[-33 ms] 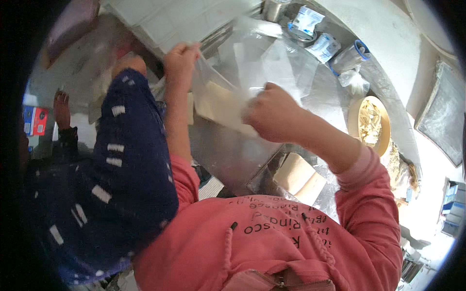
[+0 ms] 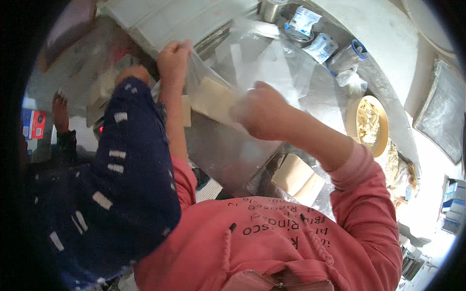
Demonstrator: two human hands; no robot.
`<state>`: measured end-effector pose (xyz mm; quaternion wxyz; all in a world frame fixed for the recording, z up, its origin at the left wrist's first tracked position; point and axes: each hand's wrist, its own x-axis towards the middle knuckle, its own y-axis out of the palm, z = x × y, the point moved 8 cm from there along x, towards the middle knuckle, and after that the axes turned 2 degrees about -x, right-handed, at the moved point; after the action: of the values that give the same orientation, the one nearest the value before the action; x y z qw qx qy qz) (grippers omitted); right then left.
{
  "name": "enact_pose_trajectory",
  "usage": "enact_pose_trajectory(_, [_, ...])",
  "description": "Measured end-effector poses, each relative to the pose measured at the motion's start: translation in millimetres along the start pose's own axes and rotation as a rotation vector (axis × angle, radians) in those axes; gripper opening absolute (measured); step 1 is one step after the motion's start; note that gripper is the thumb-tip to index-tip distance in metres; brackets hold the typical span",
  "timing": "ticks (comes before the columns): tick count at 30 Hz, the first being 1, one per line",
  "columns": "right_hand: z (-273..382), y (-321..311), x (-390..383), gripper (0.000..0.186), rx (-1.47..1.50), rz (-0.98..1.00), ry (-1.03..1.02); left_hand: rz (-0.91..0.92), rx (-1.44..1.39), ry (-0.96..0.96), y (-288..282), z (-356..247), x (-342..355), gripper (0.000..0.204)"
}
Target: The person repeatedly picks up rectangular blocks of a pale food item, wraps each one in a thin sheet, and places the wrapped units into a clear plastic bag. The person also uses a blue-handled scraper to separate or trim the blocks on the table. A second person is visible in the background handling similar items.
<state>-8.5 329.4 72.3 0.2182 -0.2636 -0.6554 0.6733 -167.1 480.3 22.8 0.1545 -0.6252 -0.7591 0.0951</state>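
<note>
My left hand (image 2: 172, 63) pinches one side of a clear plastic bag (image 2: 194, 65) between thumb and fingers. My right hand (image 2: 262, 112), slightly blurred, is closed in a fist at the bag's other side. A pale yellow flat block (image 2: 212, 99) shows through or just under the plastic, between my hands; I cannot tell whether it lies inside. More clear plastic sheets (image 2: 272, 63) lie flat beyond my right hand. Closer to my body, an open tan cardboard piece (image 2: 297, 177) rests on the work surface (image 2: 230, 153).
On my left are a co-worker's navy patterned sleeve (image 2: 128, 160) and a hand (image 2: 60, 114). Along the curved right ledge stand a round tub of pale strips (image 2: 370, 121), a blue-rimmed clear jar (image 2: 347, 57), blue-white packets (image 2: 320, 47) and a metal cup (image 2: 273, 10).
Both my hands have shifted slightly left, and the bag with them. The pale block shows a little more clearly. My grip looks the same.
</note>
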Motion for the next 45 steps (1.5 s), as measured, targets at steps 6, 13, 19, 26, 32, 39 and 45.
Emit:
enact_pose_trajectory(6, [-28.6,34.9,51.8,0.015,0.287,-0.451,0.023,-0.3,0.175,0.379,8.9,19.6,22.1,0.04])
enact_pose_trajectory(13, [-164.3,225.1,-80.1,0.059,0.23,0.1,1.026,-0.123,-0.073,-0.048,55.2,92.5,-155.3,0.035])
enact_pose_trajectory(19, [-172.2,181.7,-124.6,0.016,0.305,-0.507,0.919,0.529,-0.327,-0.491,149.1,109.5,-250.5,0.033])
enact_pose_trajectory(26, [-9.9,116.7,-103.5,0.015,0.236,-0.234,0.509,0.576,-1.017,-0.502,149.0,67.5,-238.7,0.055])
enact_pose_trajectory(32, [83.6,146.8,-94.8,0.036,0.3,-0.202,0.354,0.496,-1.473,-0.863,91.3,108.8,-297.2,0.055])
enact_pose_trajectory(39, [119.7,188.8,-105.5,0.041,0.408,-0.03,0.344,0.369,-0.88,-0.857,48.6,175.8,-343.8,0.047])
enact_pose_trajectory(45, [116.9,194.8,-105.3,0.041,0.53,-0.003,0.441,0.378,-0.53,-0.76,45.0,184.5,-328.2,0.029])
